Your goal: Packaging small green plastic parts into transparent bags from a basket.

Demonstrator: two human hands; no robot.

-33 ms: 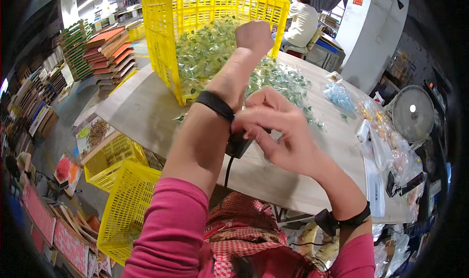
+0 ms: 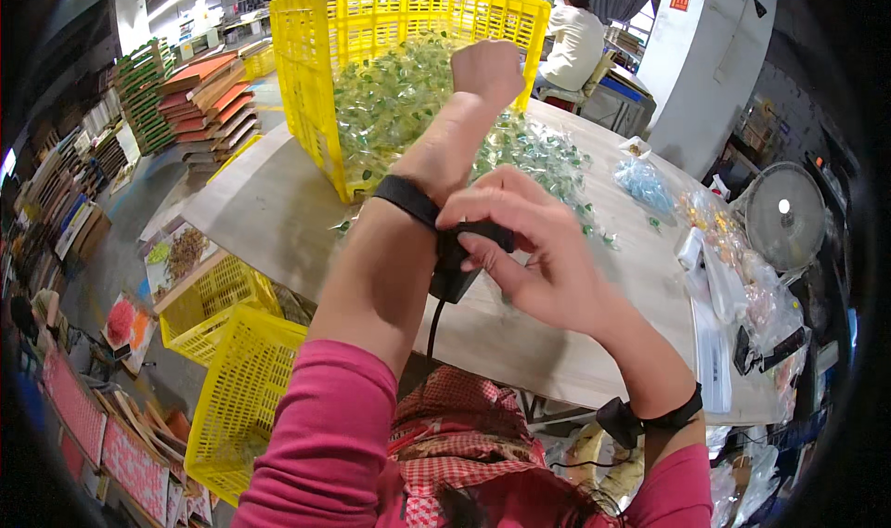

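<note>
My left forearm is raised in front of me, and my left hand [image 2: 489, 69] is closed in a fist holding nothing. A black strap [image 2: 406, 199] circles the left wrist. My right hand [image 2: 534, 250] pinches the small black device [image 2: 457, 273] attached to that strap, from which a black cable [image 2: 432, 328] hangs down. My right wrist carries a similar black band [image 2: 642, 420]. Behind my arms a large yellow crate [image 2: 306, 83] lies on its side on the wooden table [image 2: 269, 212]. Green wrapped candies [image 2: 538, 152] spill out of the crate.
Two yellow baskets [image 2: 237, 398] stand on the floor at the table's left. Clear bags and packets [image 2: 733, 268] line the table's right edge beside a round fan [image 2: 784, 217]. A person [image 2: 575, 41] sits at the far end. Stacked red and green trays [image 2: 209, 96] are at back left.
</note>
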